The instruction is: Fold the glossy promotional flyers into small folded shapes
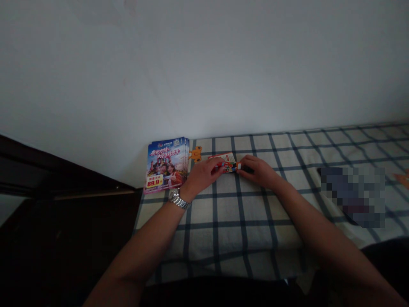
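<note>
My left hand (204,174), with a metal watch (178,198) on its wrist, and my right hand (259,169) meet over a small folded red and white leaflet (227,163) lying on the checked bedsheet (255,204). Fingers of both hands are curled and pinch the leaflet from either side. A stack of colourful flyers (166,165) printed with "89.9" lies just left of my left hand, against the wall.
A white wall (204,68) rises directly behind the bed. Dark wooden furniture (57,187) stands left of the bed. A dark blurred object (353,195) rests on the sheet to the right. An orange cartoon print (195,153) shows on the sheet by the flyers.
</note>
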The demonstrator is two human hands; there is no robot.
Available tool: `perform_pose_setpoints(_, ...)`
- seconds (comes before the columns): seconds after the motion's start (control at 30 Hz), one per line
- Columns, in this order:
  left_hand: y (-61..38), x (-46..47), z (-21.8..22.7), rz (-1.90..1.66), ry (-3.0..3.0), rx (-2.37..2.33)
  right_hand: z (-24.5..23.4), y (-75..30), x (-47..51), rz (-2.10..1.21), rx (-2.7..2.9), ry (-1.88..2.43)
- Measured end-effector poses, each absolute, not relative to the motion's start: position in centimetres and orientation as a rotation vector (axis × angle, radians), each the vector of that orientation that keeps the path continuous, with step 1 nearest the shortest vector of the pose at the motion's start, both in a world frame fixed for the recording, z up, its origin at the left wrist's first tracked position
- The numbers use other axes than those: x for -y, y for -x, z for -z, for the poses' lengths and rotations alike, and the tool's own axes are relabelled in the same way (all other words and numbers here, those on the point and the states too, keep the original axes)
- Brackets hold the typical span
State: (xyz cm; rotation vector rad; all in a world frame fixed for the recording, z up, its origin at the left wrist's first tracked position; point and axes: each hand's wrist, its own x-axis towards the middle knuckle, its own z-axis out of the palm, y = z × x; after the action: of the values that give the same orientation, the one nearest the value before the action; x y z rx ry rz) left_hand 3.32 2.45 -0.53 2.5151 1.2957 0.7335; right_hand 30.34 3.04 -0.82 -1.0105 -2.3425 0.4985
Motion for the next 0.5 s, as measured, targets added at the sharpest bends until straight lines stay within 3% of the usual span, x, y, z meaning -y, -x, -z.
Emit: perform_pose_setpoints(0.5,-3.3,-2.5,0.6,-0.688,-2.436,-1.295,2.0,-30.6,-3.8,-0.436,2.36,0.972)
